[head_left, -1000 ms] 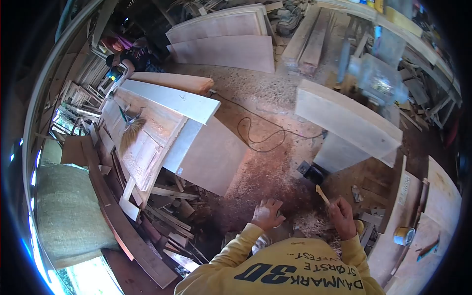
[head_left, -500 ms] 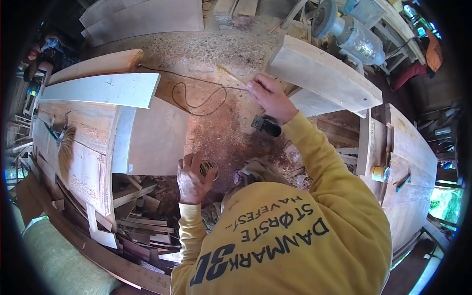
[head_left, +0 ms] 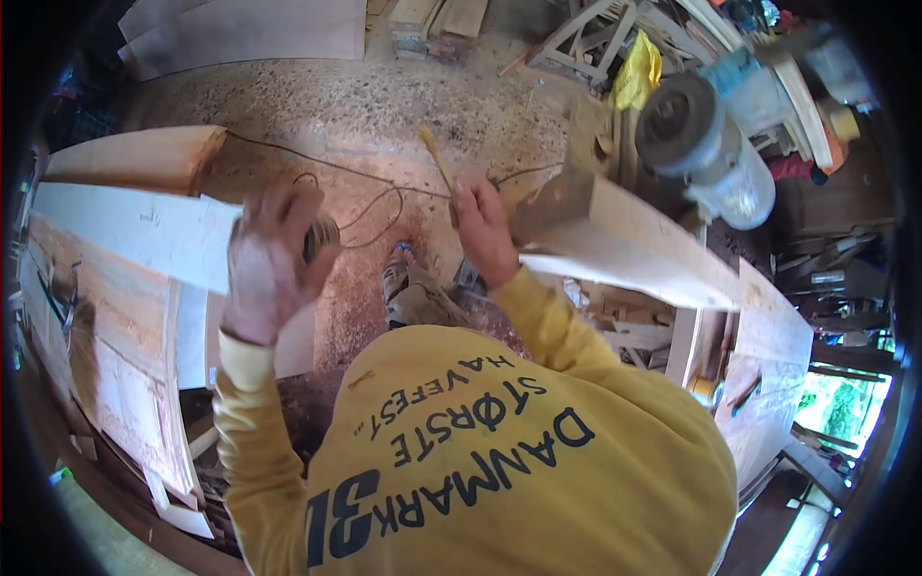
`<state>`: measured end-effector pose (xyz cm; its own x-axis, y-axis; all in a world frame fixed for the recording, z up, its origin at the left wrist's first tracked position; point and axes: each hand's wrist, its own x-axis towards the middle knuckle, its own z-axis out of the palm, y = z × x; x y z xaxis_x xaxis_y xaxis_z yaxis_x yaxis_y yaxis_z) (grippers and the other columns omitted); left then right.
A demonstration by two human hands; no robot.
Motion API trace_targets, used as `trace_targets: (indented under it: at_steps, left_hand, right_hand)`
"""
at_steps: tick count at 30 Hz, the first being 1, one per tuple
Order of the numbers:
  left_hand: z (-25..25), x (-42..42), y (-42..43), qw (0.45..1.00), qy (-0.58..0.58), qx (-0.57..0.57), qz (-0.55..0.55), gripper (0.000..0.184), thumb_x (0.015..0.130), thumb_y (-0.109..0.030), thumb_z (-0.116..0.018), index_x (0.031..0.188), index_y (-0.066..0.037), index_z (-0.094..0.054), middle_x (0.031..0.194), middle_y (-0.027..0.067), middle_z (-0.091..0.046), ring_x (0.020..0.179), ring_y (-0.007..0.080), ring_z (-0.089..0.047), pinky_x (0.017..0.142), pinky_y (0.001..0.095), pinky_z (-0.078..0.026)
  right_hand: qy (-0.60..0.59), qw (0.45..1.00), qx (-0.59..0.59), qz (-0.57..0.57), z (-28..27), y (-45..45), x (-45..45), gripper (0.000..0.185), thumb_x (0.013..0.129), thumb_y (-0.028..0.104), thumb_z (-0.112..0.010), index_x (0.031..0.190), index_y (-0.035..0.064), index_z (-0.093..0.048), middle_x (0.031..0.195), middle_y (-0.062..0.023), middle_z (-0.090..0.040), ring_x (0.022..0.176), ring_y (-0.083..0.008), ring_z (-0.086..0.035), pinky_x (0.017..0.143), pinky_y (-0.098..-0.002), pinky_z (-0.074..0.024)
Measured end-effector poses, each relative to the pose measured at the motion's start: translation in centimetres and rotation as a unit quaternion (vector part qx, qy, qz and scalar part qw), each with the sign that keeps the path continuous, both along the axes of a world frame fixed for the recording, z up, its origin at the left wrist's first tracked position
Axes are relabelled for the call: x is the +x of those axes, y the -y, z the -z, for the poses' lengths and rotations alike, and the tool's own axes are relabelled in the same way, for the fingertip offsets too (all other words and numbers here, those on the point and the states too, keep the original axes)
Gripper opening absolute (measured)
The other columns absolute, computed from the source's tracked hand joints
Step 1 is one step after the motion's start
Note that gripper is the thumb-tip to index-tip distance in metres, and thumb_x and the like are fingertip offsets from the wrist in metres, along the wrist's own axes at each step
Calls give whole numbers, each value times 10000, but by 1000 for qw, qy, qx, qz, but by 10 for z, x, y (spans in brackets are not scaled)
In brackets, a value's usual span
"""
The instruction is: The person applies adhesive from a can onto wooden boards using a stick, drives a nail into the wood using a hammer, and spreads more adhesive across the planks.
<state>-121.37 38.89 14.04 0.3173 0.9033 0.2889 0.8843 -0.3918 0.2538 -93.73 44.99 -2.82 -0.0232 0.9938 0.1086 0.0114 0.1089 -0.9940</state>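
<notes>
Covering the torso and both arms at the near edge, a yellow long-sleeved sweatshirt with dark printed lettering is filling the lower view. Beyond it, tan trousers are showing above the dusty floor, with one foot pointing forward. The left hand, blurred, is grasping a small round container with a ringed side; its fingers and thumb are curling about the wall, and its contents are too indistinct to tell. The right hand is pinching a slim yellowish stick-shaped tool with a wider tip, which is pointing forward and slightly left, well apart from the container. To the left, a long white-faced board is lying partly behind the left hand. To the right, a thick pale wooden plank is extending beside the right hand. Farther out, a thin dark cord is trailing across the floor, and a thick reddish-brown timber is lying at left. A grey bench grinder with a round wheel is standing at right, near a bright yellow bag. At the far edge, stacked sawn planks are resting beside broad pale wooden panels.
</notes>
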Motion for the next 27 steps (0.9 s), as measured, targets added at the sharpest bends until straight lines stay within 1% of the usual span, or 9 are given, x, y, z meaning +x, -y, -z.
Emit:
trace_targets:
  at_steps: [3,6,7,9,13,17,20,23,27]
  left_hand:
    - [3,-20,-124,999,-41,19,4,555,751,-211,-814,1254,-51,-644,1185,173,-609,1092,397,-580,922,496,-523]
    - [39,-33,-235,994,-104,4,17,478,770,-257,-810,1192,-106,-645,1114,133,-607,1091,375,-581,847,507,-537]
    - [55,-34,-266,991,-124,-44,16,469,784,-308,-808,1171,-100,-643,1152,147,-615,1122,380,-582,861,508,-543]
    - [89,-26,-308,981,-159,-109,27,484,791,-334,-808,1184,-102,-645,1171,151,-619,1144,384,-582,892,512,-540]
    - [151,8,-366,943,-218,-239,82,506,805,-384,-800,1199,-104,-651,1221,163,-621,1191,391,-579,960,521,-526]
    - [197,23,-424,934,-183,-279,131,564,781,-362,-793,1262,-99,-660,1224,181,-626,1183,410,-575,971,509,-519]
    - [236,11,-487,942,-153,-268,131,605,785,-372,-794,1303,-94,-649,1257,195,-628,1216,409,-571,1006,502,-501]
    - [254,-4,-562,958,-107,-238,118,613,780,-360,-787,1307,-78,-651,1246,207,-631,1200,428,-573,1019,495,-487]
    - [249,-27,-659,969,-74,-213,98,605,782,-348,-778,1294,-50,-654,1233,223,-631,1182,441,-575,1026,498,-477]
  right_hand:
    - [-74,994,-83,14,-3,-18,-17,231,1089,236,-550,928,91,-471,757,25,-472,664,-64,-423,580,-245,-377]
    - [-74,990,-121,13,-13,-38,-21,224,1092,232,-541,938,83,-477,758,23,-477,682,-58,-430,599,-243,-387]
    - [-17,995,-100,18,-18,-40,-22,214,1092,227,-536,946,80,-480,762,22,-480,687,-54,-432,604,-242,-388]
    - [100,993,-56,16,-27,-45,-20,197,1092,216,-528,964,73,-485,768,20,-487,699,-47,-436,615,-239,-392]
    - [58,986,-107,110,-28,-56,-20,176,1083,179,-532,968,46,-516,761,2,-513,692,-80,-440,621,-276,-402]
    - [-21,945,-179,271,-18,-58,-14,170,1086,172,-528,970,50,-506,768,1,-513,703,-75,-454,627,-269,-405]
    - [-72,908,-173,375,-28,-81,-7,175,1091,172,-525,959,61,-499,769,7,-508,688,-70,-443,612,-253,-393]
    - [-115,883,-151,430,-27,-116,-4,185,1097,179,-526,954,65,-501,773,16,-507,682,-60,-428,601,-239,-379]
    - [-95,889,-128,429,-19,-225,2,193,1093,200,-547,958,67,-511,779,30,-497,684,-58,-424,596,-232,-370]
